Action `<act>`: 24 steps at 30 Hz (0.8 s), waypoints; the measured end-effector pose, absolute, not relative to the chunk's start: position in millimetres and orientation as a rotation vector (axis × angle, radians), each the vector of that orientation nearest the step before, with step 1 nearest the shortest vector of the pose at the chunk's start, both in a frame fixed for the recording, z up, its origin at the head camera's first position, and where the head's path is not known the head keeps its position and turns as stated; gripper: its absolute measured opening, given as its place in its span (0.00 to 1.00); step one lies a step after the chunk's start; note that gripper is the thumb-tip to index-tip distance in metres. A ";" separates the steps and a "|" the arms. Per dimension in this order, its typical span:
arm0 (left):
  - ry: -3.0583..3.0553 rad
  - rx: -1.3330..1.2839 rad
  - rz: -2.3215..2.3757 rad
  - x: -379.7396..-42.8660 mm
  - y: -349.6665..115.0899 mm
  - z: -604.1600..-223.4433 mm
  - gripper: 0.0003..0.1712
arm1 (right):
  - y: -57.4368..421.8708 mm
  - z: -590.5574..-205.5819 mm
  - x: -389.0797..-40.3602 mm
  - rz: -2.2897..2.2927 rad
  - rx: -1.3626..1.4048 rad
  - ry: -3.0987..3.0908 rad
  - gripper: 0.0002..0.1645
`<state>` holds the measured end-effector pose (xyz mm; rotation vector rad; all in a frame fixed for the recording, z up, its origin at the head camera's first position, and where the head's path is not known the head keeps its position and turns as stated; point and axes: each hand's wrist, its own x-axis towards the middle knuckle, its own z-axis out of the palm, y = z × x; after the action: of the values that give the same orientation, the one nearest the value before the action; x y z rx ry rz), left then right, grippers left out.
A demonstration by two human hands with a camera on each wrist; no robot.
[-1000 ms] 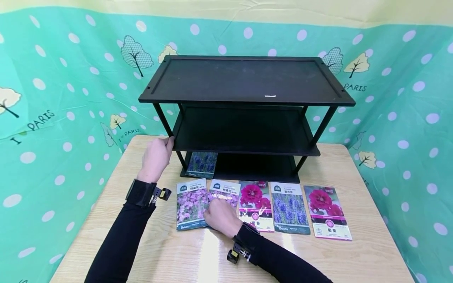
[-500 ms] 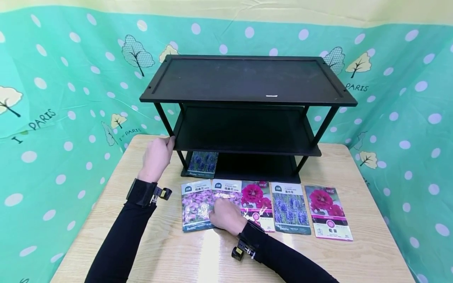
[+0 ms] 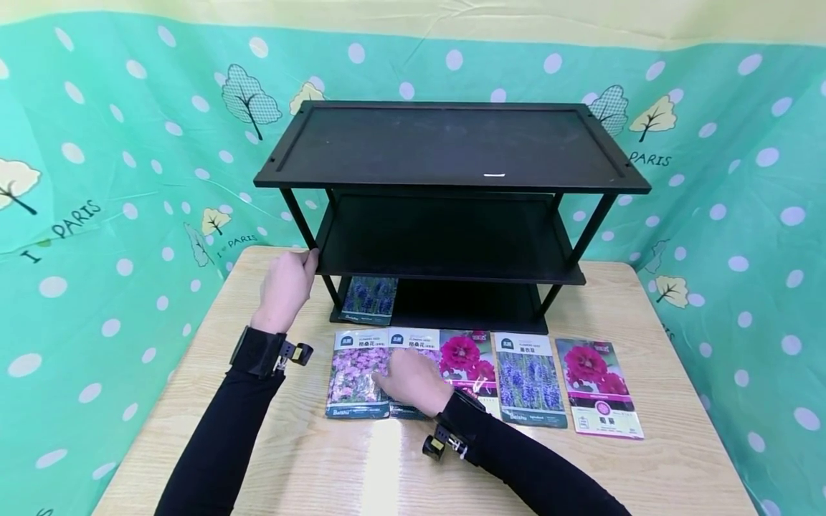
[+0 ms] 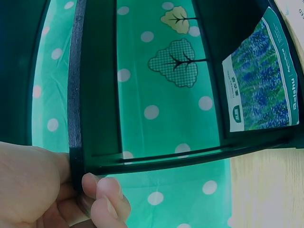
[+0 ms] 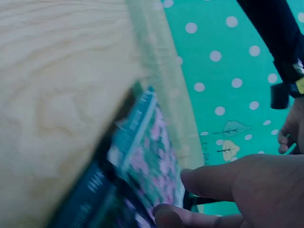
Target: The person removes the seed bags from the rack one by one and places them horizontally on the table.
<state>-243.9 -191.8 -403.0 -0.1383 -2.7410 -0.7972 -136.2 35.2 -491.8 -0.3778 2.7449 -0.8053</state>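
Observation:
My left hand (image 3: 287,288) grips the left front corner of the black three-tier rack (image 3: 445,147) at its middle shelf; in the left wrist view its fingers curl around that corner. On the table, my right hand (image 3: 413,380) lies over two pink-flower seed packets, its thumb reaching onto the left packet (image 3: 351,376) and its palm covering much of the second packet (image 3: 406,412). In the right wrist view, the thumb (image 5: 204,183) and a fingertip are spread apart at the left packet's surface. The other right-hand fingers are hidden.
In the same row lie a magenta-flower packet (image 3: 459,351), a lavender packet (image 3: 530,380) and another magenta packet (image 3: 600,390). A blue-flower packet (image 3: 369,297) sits on the rack's bottom shelf at left. A polka-dot curtain (image 3: 129,287) surrounds the wooden table (image 3: 310,466).
The left pink packet slid right against the second one, then straightened with its bottom edge swinging slightly left. My right hand shifted right, then slightly up, its thumb now extended. The left hand stayed put.

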 end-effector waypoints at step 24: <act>-2.739 -0.147 -0.747 -242.3 -191.1 -403.3 0.29 | 42.7 -489.5 -203.1 -0.827 -0.729 3.125 0.19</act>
<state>-242.3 -191.1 -403.3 -0.1470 -2.7392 -0.7468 -203.1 42.7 -489.5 -0.7293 3.1249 -0.8269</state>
